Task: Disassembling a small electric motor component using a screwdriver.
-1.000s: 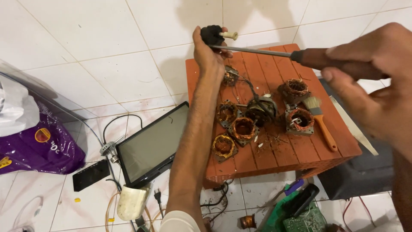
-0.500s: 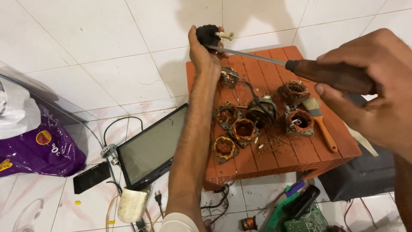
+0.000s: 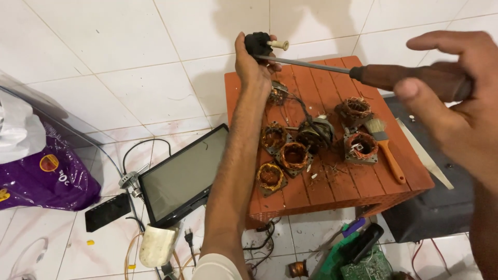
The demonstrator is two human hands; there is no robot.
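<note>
Slip risk: left hand pinches small black part in mid-air above orange stool, right hand wrapped round wooden-handled screwdriver with tip at the part, so a skid off would likely jab the fingers.

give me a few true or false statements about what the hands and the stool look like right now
1. The left hand holds a small black part with a pale peg. True.
2. The right hand holds a hammer. False: it holds a screwdriver with a brown handle.
3. The screwdriver tip is at the black part. True.
4. The brush lies on the floor. False: it lies on the orange stool.
5. Copper-wound coils sit on the stool. True.
</note>
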